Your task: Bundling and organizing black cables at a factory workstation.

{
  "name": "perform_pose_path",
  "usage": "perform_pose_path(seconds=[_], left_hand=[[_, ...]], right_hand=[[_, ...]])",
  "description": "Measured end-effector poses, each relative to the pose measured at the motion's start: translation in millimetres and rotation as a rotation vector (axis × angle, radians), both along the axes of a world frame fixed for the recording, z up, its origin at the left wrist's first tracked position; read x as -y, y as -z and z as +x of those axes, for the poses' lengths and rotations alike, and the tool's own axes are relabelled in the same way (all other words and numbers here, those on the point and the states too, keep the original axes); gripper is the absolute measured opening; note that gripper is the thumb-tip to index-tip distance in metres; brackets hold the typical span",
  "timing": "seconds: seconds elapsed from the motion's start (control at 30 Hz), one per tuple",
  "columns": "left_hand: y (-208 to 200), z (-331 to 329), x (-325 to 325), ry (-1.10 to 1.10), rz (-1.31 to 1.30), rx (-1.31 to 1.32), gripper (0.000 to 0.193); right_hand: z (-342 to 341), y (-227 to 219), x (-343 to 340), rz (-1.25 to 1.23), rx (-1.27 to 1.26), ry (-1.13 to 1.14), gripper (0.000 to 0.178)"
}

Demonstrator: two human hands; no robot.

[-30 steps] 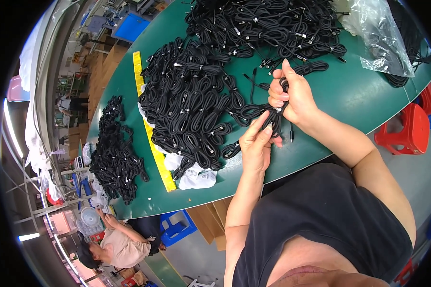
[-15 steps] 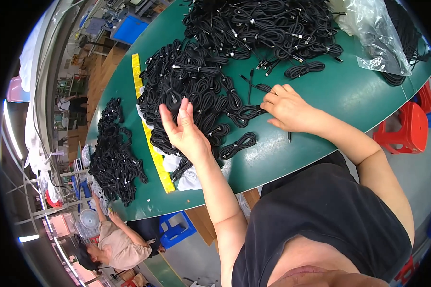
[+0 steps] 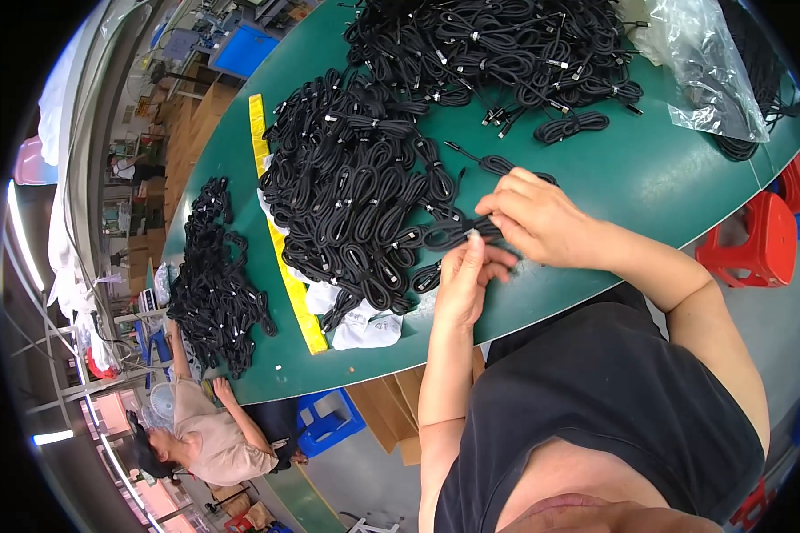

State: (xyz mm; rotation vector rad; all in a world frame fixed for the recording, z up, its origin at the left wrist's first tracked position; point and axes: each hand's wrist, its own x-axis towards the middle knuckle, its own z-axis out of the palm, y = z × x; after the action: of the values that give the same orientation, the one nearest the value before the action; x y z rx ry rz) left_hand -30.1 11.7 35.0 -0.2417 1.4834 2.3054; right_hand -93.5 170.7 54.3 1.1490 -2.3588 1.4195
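A coiled black cable is held between my two hands over the near part of the green table. My left hand pinches its lower side with thumb and fingers, some fingers blurred. My right hand closes on the coil's right end from above, its fingertips partly hiding it. Just left of my hands lies a big pile of black coiled cables. Another coil rests on the table behind my left hand. Beyond my right hand lies one more coil with a straight end sticking out.
A second large cable heap covers the table's far side, with a single coil before it. Clear plastic bag at far right. A yellow strip divides off a left cable pile, near a co-worker. Red stool at right.
My left hand has moved right from over the pile to join my right hand at the coil. My right hand has shifted slightly nearer me, drawing the cable coil along.
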Motion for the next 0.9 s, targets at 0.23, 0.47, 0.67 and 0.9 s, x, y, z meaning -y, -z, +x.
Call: perform_pose_path(seconds=[0.23, 0.47, 0.67, 0.9], left_hand=[[0, 4, 4, -0.381, 0.198, -0.489, 0.046], [-5, 14, 6, -0.269, 0.097, -0.578, 0.052], [-10, 17, -11, -0.210, 0.051, -0.577, 0.052], [-3, 20, -7, -0.262, 0.181, -0.486, 0.052]], right_hand=[[21, -18, -6, -0.011, 0.041, 0.044, 0.015], [21, -23, -19, -0.084, 0.022, -0.121, 0.017], [36, -35, -10, 0.011, -0.112, -0.096, 0.017], [35, -33, -11, -0.055, 0.047, -0.139, 0.016]])
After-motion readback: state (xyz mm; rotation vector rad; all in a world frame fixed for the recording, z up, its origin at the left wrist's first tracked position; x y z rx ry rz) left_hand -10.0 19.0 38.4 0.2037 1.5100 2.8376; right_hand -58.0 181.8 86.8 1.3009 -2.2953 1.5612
